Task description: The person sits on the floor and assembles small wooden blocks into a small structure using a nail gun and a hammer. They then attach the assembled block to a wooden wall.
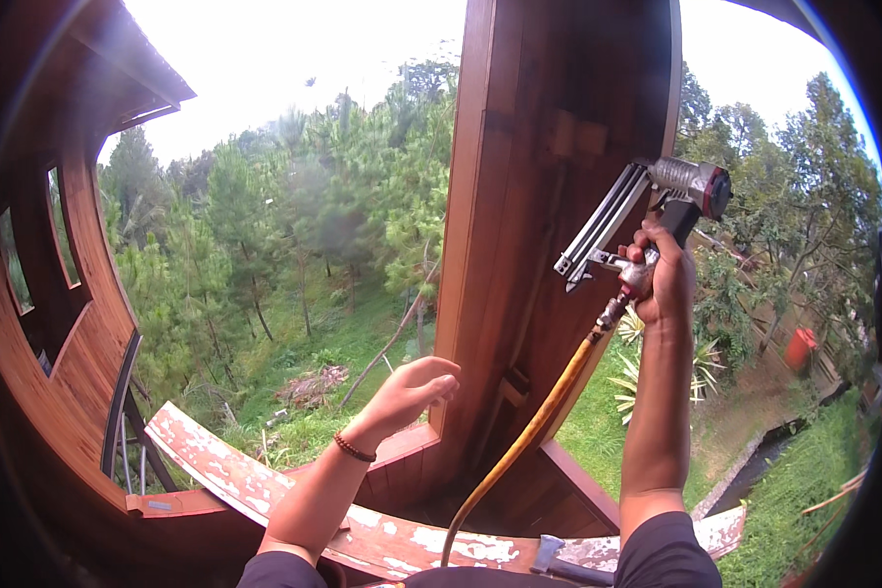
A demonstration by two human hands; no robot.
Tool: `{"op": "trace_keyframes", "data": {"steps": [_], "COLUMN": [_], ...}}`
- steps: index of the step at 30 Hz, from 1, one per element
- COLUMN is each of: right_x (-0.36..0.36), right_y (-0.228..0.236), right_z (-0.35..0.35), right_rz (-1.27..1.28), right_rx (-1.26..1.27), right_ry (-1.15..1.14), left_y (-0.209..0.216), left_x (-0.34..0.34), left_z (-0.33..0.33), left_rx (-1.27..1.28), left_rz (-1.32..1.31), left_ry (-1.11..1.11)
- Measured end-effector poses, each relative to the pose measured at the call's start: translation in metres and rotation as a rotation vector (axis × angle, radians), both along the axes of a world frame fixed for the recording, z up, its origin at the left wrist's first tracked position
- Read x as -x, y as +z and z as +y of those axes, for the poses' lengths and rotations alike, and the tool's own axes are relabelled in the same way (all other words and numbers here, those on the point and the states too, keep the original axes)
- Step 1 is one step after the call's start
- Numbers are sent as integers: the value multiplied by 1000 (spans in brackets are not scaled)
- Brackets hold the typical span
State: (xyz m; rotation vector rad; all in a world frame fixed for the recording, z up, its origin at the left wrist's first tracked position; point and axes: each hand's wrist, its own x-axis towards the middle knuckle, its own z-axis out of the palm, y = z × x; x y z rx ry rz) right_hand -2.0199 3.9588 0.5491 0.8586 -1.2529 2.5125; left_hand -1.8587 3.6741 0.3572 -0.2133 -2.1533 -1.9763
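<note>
My right hand point(668, 279) is raised at the right, its fingers wrapped round the grip of a pneumatic nail gun point(684, 186). The gun is silver and black, and its long magazine slants down to the left, the tip well apart from the wood. A yellow air hose point(534, 426) runs from its coupling down toward my body. My left hand point(409, 394), with a beaded bracelet at the wrist, hovers by the foot of a wooden post point(467, 196). Its fingers stretch to the right and nothing shows in them.
A plank with flaking white paint point(402, 534) crosses in front of me, and a tool with a grey metal head point(549, 555) lies on it. Brown wood panelling point(539, 245) rises ahead. A wooden wall with window openings point(78, 323) stands left. Grass and trees lie below.
</note>
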Motion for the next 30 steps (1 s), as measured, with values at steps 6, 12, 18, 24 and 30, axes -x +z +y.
{"op": "trace_keyframes", "data": {"steps": [6, 12, 18, 24, 30], "right_x": [-62, -91, -121, -147, -169], "right_y": [-132, -205, -242, -282, -331], "right_z": [45, -12, -53, -72, -72], "right_rz": [-167, 68, 240, 439, 598], "right_rx": [-145, -473, -692, -910, -1166], "right_ry": [-177, -130, 90, 255, 290], "left_y": [-103, -230, -313, -367, -402], "left_x": [-53, -134, -267, -363, -400], "left_z": [0, 102, 164, 203, 165], "left_rx": [41, -52, 289, 473, 434], "left_rz": [30, -385, -543, -859, -1069], "left_ry": [325, 419, 588, 540, 480]}}
